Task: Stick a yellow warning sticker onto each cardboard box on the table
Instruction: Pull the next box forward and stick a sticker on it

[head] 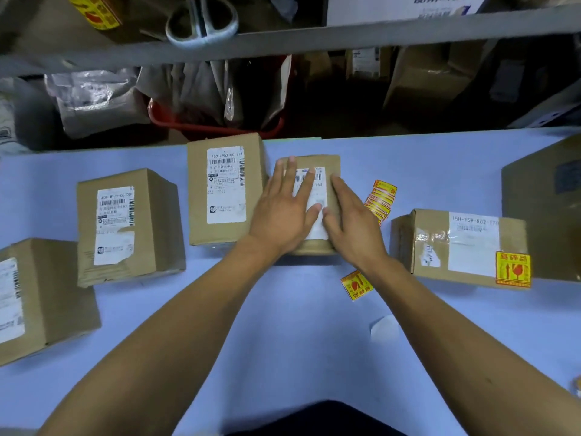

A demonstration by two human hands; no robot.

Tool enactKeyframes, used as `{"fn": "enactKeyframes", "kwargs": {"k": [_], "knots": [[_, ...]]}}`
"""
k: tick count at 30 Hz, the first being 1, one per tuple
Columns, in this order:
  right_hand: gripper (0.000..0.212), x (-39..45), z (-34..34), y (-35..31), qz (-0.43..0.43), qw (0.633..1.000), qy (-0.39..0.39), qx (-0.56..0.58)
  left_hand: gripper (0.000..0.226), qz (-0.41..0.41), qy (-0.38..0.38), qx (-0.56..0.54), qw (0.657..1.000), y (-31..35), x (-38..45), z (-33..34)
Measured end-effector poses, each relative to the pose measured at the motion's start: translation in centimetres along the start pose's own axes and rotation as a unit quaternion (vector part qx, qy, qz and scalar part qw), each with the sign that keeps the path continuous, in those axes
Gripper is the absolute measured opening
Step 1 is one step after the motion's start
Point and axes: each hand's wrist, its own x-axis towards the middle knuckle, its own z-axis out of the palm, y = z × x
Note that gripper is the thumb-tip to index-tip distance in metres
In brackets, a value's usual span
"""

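Several cardboard boxes stand on a light blue table. Both hands lie flat on the small middle box: my left hand covers its left side, my right hand its right side, fingers straight. A strip of yellow warning stickers lies just right of that box. One loose yellow sticker lies on the table under my right wrist. The box on the right carries a yellow sticker at its near right corner. The taller box to the left bears only a white label.
Two more boxes stand at the left, and a large box at the far right edge. A white backing scrap lies near my right forearm. A grey shelf with parcels and bags rises behind the table.
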Motion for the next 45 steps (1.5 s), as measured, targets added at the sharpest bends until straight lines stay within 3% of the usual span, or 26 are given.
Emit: {"fn": "enactKeyframes", "kwargs": {"k": [3,6,10,13,16,19,22,29,35,41,45], "knots": [[0.059,-1.1,0.4,0.4,-0.002,1.0,-0.001,0.011,0.069,0.0,0.009,-0.028,1.0,0.1,-1.1,0.3],[0.067,-0.9,0.8,0.8,0.042,0.994,-0.006,0.1,0.068,-0.041,0.038,-0.143,0.988,0.6,-1.0,-0.1],[0.073,0.9,0.9,0.2,0.169,0.932,0.01,0.32,0.085,-0.184,0.039,-0.389,0.902,1.7,-0.2,-1.1],[0.069,2.0,0.9,0.3,0.18,0.903,-0.008,0.389,0.088,-0.224,0.072,-0.457,0.858,1.4,-0.1,-0.6],[0.067,2.4,1.2,0.7,0.171,0.899,-0.043,0.401,0.073,-0.274,0.051,-0.518,0.808,0.4,-0.2,0.3],[0.065,2.4,1.7,1.0,0.159,0.901,-0.062,0.4,0.035,-0.257,0.033,-0.605,0.752,-0.3,-0.9,2.0],[0.069,2.4,2.3,1.3,0.161,0.897,-0.062,0.406,0.035,-0.242,0.028,-0.659,0.712,-0.3,-1.3,2.5],[0.072,2.3,2.7,1.4,0.172,0.889,-0.062,0.42,0.037,-0.248,0.026,-0.686,0.683,0.2,-1.2,2.1],[0.074,-1.3,2.4,-0.1,0.175,0.875,-0.048,0.45,0.037,-0.247,0.039,-0.688,0.681,1.4,-4.9,1.4],[0.08,-7.4,2.5,-1.3,0.169,0.894,-0.08,0.406,0.04,-0.247,0.052,-0.698,0.671,2.8,-11.5,1.6],[0.078,-11.8,3.5,-1.2,0.172,0.907,-0.108,0.37,0.035,-0.25,0.053,-0.686,0.681,3.6,-16.2,2.8]]}}
